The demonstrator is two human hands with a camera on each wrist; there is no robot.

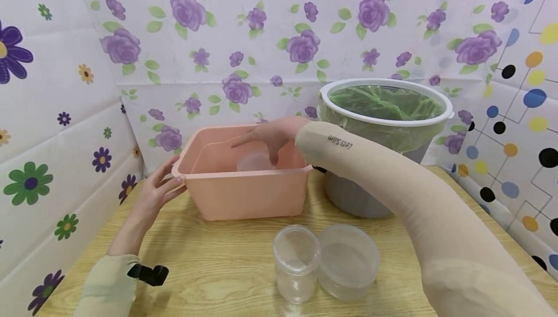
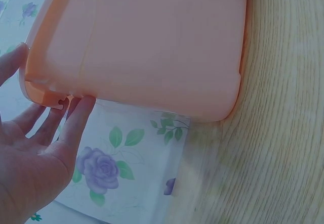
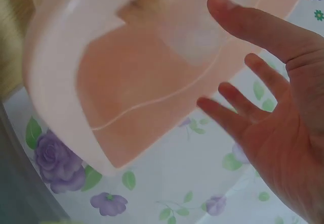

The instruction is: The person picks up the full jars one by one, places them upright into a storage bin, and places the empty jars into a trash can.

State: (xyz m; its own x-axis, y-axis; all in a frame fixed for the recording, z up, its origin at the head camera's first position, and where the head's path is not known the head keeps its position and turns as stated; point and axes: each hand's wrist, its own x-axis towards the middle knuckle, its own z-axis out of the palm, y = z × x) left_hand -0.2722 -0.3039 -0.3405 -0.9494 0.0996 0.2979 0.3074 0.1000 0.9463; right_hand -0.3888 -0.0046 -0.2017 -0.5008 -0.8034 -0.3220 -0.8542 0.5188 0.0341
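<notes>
A pink plastic basin [image 1: 248,193] stands on the wooden table. My left hand [image 1: 159,186] holds its left end by the rim; in the left wrist view the thumb lies on one side of the lip and the fingers [image 2: 81,115] on the other. Over the basin's opening is my right hand [image 1: 279,135], its fingers spread and nothing between them. Inside the basin, below that hand, sits a translucent container [image 1: 253,161], partly hidden by the front wall. In the right wrist view the thumb [image 3: 248,19] overlaps this whitish container [image 3: 197,37].
A clear jar [image 1: 296,266] and a wider, low clear tub [image 1: 348,264] stand side by side on the table [image 1: 209,268] in front. Behind my right arm is a grey bin [image 1: 357,196] with a white rim and green liner. Flowered sheets [image 1: 244,41] enclose the table.
</notes>
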